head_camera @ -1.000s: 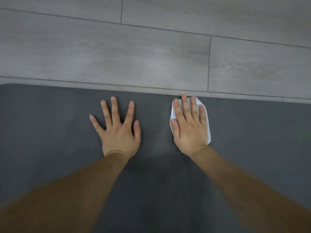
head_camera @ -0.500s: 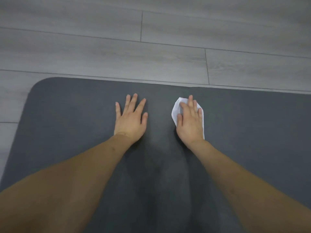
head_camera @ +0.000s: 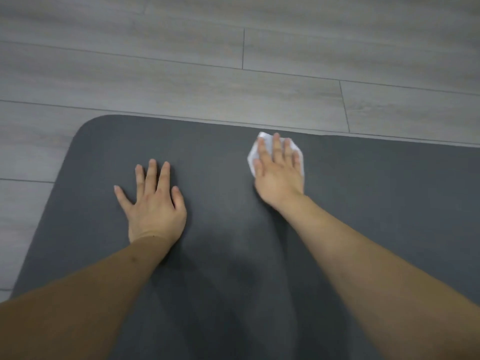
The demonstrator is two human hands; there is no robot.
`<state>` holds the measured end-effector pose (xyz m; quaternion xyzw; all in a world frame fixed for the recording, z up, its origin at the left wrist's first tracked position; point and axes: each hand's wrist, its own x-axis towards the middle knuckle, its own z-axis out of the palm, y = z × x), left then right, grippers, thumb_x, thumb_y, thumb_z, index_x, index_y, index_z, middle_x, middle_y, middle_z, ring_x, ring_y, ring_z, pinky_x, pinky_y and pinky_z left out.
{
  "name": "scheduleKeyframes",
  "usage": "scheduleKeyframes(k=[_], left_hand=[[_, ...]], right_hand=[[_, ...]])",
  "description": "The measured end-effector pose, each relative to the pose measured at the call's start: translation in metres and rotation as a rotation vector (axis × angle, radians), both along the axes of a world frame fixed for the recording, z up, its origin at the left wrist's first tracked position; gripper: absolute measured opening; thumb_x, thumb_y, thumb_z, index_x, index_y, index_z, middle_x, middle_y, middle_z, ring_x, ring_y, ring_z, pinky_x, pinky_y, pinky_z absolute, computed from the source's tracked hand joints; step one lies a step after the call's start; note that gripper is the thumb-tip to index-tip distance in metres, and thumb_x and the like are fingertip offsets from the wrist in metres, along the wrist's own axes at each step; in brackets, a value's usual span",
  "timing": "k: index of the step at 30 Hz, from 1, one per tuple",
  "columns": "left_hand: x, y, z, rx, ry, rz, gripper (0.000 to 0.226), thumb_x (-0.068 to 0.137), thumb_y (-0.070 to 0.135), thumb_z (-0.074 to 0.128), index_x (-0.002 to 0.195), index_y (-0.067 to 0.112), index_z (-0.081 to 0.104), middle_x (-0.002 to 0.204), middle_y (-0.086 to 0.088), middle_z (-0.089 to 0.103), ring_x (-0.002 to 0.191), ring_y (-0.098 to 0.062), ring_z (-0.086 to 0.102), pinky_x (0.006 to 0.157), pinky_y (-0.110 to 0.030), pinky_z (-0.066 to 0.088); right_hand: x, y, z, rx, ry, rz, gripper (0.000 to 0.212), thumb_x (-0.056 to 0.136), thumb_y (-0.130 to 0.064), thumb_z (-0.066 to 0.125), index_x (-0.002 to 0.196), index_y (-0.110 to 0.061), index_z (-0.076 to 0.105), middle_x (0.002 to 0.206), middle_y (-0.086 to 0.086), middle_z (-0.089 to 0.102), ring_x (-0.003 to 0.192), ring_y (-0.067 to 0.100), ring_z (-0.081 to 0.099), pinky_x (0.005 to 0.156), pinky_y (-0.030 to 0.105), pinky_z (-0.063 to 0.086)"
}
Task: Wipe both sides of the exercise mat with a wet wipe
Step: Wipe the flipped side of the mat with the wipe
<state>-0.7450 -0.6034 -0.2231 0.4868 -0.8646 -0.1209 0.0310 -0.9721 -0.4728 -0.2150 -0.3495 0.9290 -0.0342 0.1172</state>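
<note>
Head view, single frame. We see the exercise mat (head_camera: 233,255), dark grey, lying flat on a grey wood-plank floor (head_camera: 181,74). The mat fills most of the near and right part of the scene; its far left corner is rounded and its far edge runs just beside a plank seam.

Left hand (head_camera: 153,206): palm down, flat on the mat, fingers spread and slightly fanned, thumb out to the right. It holds nothing. It sits left of centre, well in from the left edge of the mat.

Right hand (head_camera: 279,172): palm down, flat on the wet wipe (head_camera: 253,157), fingers extended and close together, pressing the wipe onto the mat surface and not pinching it. We cannot tell whether the thumb hooks any fold of the wipe.

The wet wipe is white, crumpled or folded into a small pad. It shows past the fingertips on the far side and along both sides of the hand; the rest is hidden under the palm. It lies on the mat just inside the far edge, right of centre, touching the mat.

Both hands are well apart, the right one farther from us than the left. Both bare forearms reach in from the near edge of the frame. A darker band of mat shows between the forearms; we cannot tell whether it is shadow or dampness.
</note>
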Motion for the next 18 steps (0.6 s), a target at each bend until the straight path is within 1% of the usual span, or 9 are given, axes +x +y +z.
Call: scheduleKeyframes(k=[2,4,5,7,9,11,13,16,18], left_hand=[[-0.003,-0.003,0.000,0.001,0.027,0.023,0.060,0.104,0.034,0.030,0.163,0.027,0.021,0.172,0.005,0.010,0.159,-0.015,0.000,0.123,-0.064,-0.004],[-0.003,-0.005,-0.001,0.004,0.040,0.033,0.058,0.104,0.031,0.031,0.162,0.026,0.024,0.172,0.005,0.011,0.159,-0.013,0.001,0.124,-0.062,-0.004],[-0.003,-0.006,-0.001,0.004,0.047,0.032,0.057,0.104,0.030,0.031,0.161,0.026,0.027,0.172,0.004,0.013,0.159,-0.013,0.002,0.124,-0.062,-0.004],[-0.002,-0.004,-0.002,-0.004,0.050,0.036,0.056,0.103,0.028,0.034,0.159,0.026,0.033,0.171,0.003,0.017,0.159,-0.014,0.005,0.124,-0.063,-0.002],[-0.001,-0.004,-0.003,-0.021,0.045,0.030,0.057,0.101,0.030,0.032,0.157,0.026,0.037,0.171,0.001,0.020,0.159,-0.016,0.008,0.123,-0.064,-0.001],[-0.002,-0.004,-0.002,-0.020,0.036,0.020,0.060,0.097,0.033,0.028,0.156,0.026,0.037,0.170,0.001,0.022,0.158,-0.018,0.009,0.122,-0.065,0.000],[-0.003,-0.005,-0.001,-0.015,0.009,0.018,0.058,0.099,0.031,0.032,0.157,0.025,0.036,0.170,0.000,0.021,0.159,-0.019,0.008,0.122,-0.066,0.000],[-0.004,-0.006,0.001,-0.012,-0.010,0.022,0.058,0.101,0.029,0.039,0.158,0.025,0.035,0.171,0.000,0.019,0.159,-0.020,0.006,0.122,-0.066,-0.001],[-0.004,-0.007,0.001,-0.015,-0.012,0.021,0.058,0.100,0.029,0.039,0.158,0.025,0.034,0.170,0.000,0.019,0.159,-0.020,0.006,0.122,-0.067,-0.001]], right_hand=[[0.026,-0.055,0.001,-0.037,-0.031,0.119,0.060,0.107,-0.046,0.012,0.163,-0.031,-0.003,0.171,0.004,-0.013,0.156,0.027,-0.018,0.125,0.047,-0.010],[0.048,-0.089,0.000,-0.044,-0.053,0.244,0.060,0.107,-0.046,0.013,0.163,-0.032,-0.001,0.171,0.004,-0.013,0.156,0.026,-0.018,0.125,0.047,-0.010],[0.050,-0.091,0.001,-0.037,-0.062,0.292,0.060,0.107,-0.047,0.013,0.163,-0.033,0.000,0.171,0.003,-0.012,0.156,0.025,-0.017,0.125,0.046,-0.009],[0.033,-0.067,0.001,-0.019,-0.050,0.328,0.059,0.107,-0.049,0.015,0.163,-0.036,0.002,0.171,-0.001,-0.010,0.157,0.022,-0.014,0.126,0.043,-0.008],[0.000,-0.020,0.000,-0.008,-0.009,0.234,0.058,0.108,-0.049,0.015,0.163,-0.036,0.003,0.171,-0.003,-0.009,0.158,0.021,-0.010,0.126,0.041,-0.007],[-0.031,0.035,0.004,0.023,0.023,0.072,0.058,0.108,-0.049,0.013,0.163,-0.037,0.002,0.172,-0.002,-0.008,0.158,0.021,-0.008,0.127,0.042,-0.004],[-0.048,0.064,0.007,0.053,0.026,-0.074,0.058,0.107,-0.047,0.012,0.163,-0.037,0.000,0.172,0.000,-0.006,0.158,0.021,-0.009,0.127,0.042,-0.003],[-0.037,0.036,0.005,0.061,0.018,-0.170,0.059,0.107,-0.046,0.009,0.163,-0.034,-0.006,0.172,0.004,-0.010,0.157,0.027,-0.012,0.126,0.047,-0.004],[-0.009,-0.016,0.002,0.056,0.016,-0.079,0.059,0.107,-0.044,0.009,0.163,-0.032,-0.008,0.171,0.006,-0.013,0.157,0.029,-0.015,0.126,0.050,-0.005]])
